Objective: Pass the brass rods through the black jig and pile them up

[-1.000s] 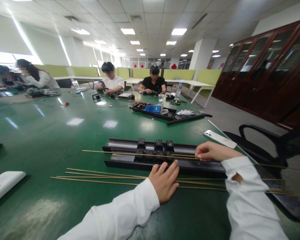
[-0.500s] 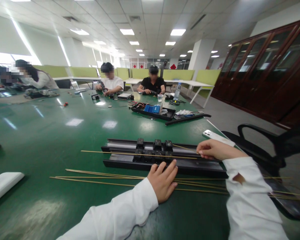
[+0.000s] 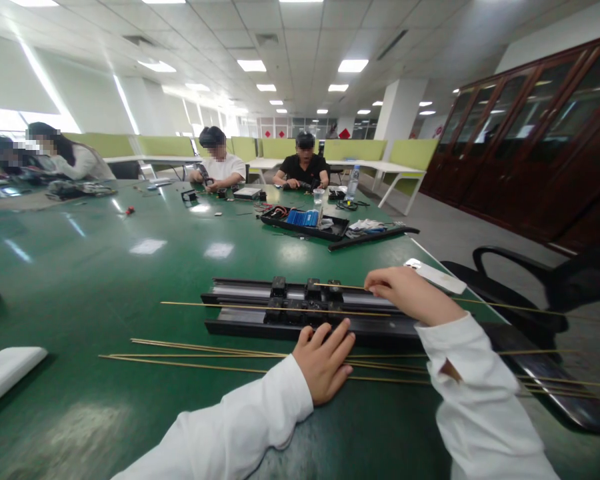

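Note:
My right hand [image 3: 413, 292] pinches a thin golden rod [image 3: 343, 286], whose left end lies over the small black blocks [image 3: 279, 287] of the far black rail [image 3: 237, 288]. The rod runs on to the right behind my hand. My left hand [image 3: 325, 365] rests with fingers spread at the front edge of the near black rail [image 3: 375, 330], across several loose golden rods [image 3: 180, 347] on the table. Another golden rod [image 3: 195, 304] lies along the near row of blocks [image 3: 274, 311]. My sleeve hides part of the rails' right side.
A white phone [image 3: 435, 275] lies at the right table edge, near a black chair [image 3: 513, 260]. Farther back are a black tray [image 3: 330, 230] with blue parts, a black strip [image 3: 375, 239] and a bottle [image 3: 351, 183]. Several people sit around the green table [image 3: 105, 287].
My right hand has moved left along the far rail, and the rod's left end has shifted left over the blocks. My left hand stays in place.

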### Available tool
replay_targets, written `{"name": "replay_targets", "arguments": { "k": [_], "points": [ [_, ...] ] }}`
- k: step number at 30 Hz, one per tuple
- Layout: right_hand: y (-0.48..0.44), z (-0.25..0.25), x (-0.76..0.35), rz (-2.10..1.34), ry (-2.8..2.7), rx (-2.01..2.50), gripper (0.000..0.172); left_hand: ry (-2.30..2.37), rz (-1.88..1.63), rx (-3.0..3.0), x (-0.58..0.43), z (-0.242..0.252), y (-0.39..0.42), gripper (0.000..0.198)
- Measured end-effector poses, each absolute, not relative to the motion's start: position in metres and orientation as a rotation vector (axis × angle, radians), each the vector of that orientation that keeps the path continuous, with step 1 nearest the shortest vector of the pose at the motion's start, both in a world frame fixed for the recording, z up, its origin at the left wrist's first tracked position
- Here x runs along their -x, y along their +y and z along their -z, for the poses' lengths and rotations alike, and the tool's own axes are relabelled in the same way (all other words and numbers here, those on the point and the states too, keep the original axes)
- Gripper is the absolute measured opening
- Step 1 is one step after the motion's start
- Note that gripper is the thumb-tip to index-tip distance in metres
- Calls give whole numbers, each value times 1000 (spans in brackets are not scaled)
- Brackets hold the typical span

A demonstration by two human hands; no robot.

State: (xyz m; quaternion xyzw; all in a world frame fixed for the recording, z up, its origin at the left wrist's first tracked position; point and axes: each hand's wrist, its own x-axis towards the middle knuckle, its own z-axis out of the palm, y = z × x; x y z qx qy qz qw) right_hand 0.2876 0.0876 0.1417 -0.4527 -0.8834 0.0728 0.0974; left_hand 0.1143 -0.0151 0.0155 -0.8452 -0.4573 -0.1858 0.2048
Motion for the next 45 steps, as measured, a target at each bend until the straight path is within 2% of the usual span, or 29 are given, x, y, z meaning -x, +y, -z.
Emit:
{"name": "replay_targets", "arguments": {
  "k": [7, 13, 16, 20, 26, 34, 39, 45],
  "points": [
    [54, -128, -230, 50, -2696, 1312, 23, -1227, 670, 2370, -111, -18, -22, 45],
    [14, -115, -190, 30, -2732, 1181, 22, -1203, 1032, 2252, -96, -18, -37, 20],
    [-1, -113, -178, -13, -2740, 1158, 23, -1183, 1167, 2202, -82, -21, -50, 15],
    [-18, -108, -166, -51, -2749, 1102, 24, -1279, 1224, 2115, -57, -21, -67, 18],
    [-35, -95, -145, -86, -2789, 1011, 26, -1425, 1197, 2006, -14, -12, -80, 35],
    [-51, -78, -121, -143, -2840, 882, 23, -1329, 1213, 2229, 21, -10, -98, 24],
    [-60, -70, -113, -108, -2823, 806, 22, -1538, 1306, 2201, 42, 0, -108, 15],
    [-59, -70, -123, -119, -2796, 785, 16, -1698, 1371, 2090, 79, 14, -111, 17]
  ]
}}
